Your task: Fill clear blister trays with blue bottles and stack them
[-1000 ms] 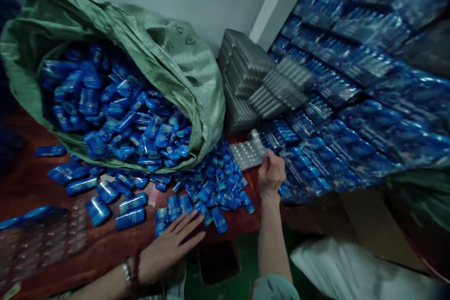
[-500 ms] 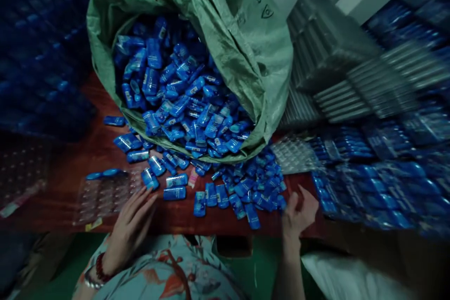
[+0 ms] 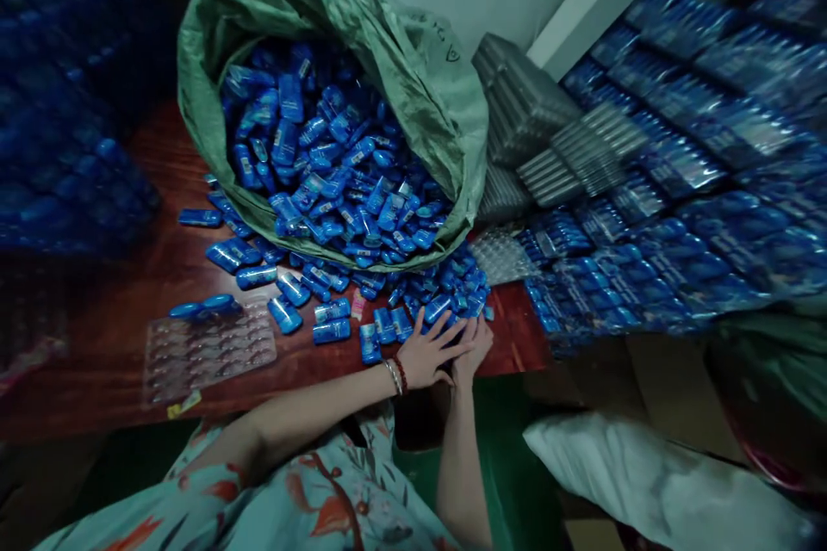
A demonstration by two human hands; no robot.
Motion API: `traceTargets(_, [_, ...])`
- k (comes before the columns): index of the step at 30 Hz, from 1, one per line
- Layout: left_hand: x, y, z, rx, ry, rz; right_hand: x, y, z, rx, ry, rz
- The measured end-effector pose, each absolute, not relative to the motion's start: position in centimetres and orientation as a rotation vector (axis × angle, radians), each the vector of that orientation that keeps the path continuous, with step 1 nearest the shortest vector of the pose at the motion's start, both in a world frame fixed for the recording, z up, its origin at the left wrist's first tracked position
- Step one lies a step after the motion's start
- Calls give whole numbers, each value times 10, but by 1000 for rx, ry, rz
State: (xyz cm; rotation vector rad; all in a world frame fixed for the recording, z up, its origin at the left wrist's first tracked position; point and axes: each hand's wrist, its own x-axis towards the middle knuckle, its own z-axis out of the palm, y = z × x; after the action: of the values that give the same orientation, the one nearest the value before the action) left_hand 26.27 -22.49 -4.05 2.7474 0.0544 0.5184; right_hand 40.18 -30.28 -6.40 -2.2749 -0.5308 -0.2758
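My left hand (image 3: 430, 351), with bracelets at the wrist, spreads its fingers over blue packets at the front edge of the red-brown table (image 3: 310, 379). Its fingertips meet my right hand (image 3: 474, 350), whose fingers point forward by the right end of the loose pile (image 3: 452, 284); whether that hand holds a packet is hidden. Left of my hands a few blue packets (image 3: 370, 343) lie side by side. Behind them a big green sack (image 3: 439, 95) lies open, full of blue packets (image 3: 336, 164). A clear blister tray (image 3: 213, 353) with two blue packets (image 3: 220, 302) lies at the left.
Stacked empty clear trays (image 3: 523, 103) stand right of the sack. Filled blue trays (image 3: 678, 267) are piled at the far right, and more blue stacks (image 3: 65, 155) at the left. A white bag (image 3: 633, 465) is below right.
My left hand has moved right, from near the clear tray to the loose packets. My right hand has moved left to meet it. The view has shifted to the right.
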Motion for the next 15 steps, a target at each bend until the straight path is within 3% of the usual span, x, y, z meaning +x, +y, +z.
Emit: traceTargets(15, [117,-165,-46,2900,576,540,251,-213,-60,-2119,-777,35])
